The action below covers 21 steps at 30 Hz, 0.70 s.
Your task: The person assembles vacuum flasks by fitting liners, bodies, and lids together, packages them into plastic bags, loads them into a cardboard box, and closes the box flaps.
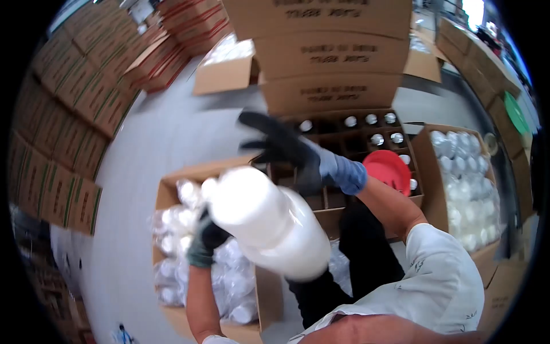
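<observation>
A large white bottle hangs tilted close to the camera, blurred by motion. My left hand, in a dark and green-grey glove, is at its left side, with fingers partly hidden behind it; the hand seems closed on it. Above and right of the bottle, my right hand, in a black and blue-grey glove, has its fingers spread and holds nothing. Below my right hand stands a divided carton with several silver-capped bottles. A red round dish lies on its right part.
Open cartons of plastic-wrapped bottles stand at the left and right. Upright carton flaps rise behind the divided carton. Stacked boxes line the far left, and a green dish is at the far right.
</observation>
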Tool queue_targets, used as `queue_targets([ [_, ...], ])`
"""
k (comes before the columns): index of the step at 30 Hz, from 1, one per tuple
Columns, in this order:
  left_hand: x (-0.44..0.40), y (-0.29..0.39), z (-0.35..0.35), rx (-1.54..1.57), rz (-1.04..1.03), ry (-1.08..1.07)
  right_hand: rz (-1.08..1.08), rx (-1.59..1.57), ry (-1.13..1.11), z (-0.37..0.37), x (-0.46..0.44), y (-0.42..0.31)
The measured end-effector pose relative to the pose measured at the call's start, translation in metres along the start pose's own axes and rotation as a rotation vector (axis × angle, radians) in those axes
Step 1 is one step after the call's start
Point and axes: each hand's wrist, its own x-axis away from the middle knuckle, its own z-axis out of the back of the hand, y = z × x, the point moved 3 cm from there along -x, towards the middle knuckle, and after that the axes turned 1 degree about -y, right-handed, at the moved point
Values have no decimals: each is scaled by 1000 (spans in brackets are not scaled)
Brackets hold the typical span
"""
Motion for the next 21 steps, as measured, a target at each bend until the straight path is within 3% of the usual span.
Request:
queue_targets([
  [2,-1,22,-73,225,67,-214,-373,158,-352,-15,30,-57],
  [4,9,44,-151,496,172,-396,-251,259,-462,-51,62,-94],
  [6,31,68,-217,756,289,-531,-246,135,-378,-69,108,-109],
  [7,45,77,-238,862,357,-571,-488,-104,-264,-58,136,-107],
  [8,61,84,-257,967,426,-598,-467,-40,9,-24,175,-92],
  [9,76,86,-264,1067,493,-561,-429,-169,285,-3,184,-96],
  [11,112,72,-263,1289,570,-294,-207,-368,811,38,207,-105],
  [12,121,76,-250,1290,577,-159,-179,242,938,72,237,-83],
  [13,126,83,-235,1244,574,-39,-201,1000,849,108,285,-49],
  [14,132,88,-221,1193,561,53,-415,1285,875,127,332,-24],
  [15,134,91,-204,1139,537,129,-599,1369,874,145,372,-1],
  [17,136,95,-184,1044,490,223,-778,1594,562,169,431,33],
  [18,136,98,-180,996,469,242,-1134,1591,314,168,435,36],
  [19,133,100,-180,956,450,234,-1183,1615,339,162,429,34],
  [21,123,106,-195,894,430,173,-944,1400,461,137,388,19],
])
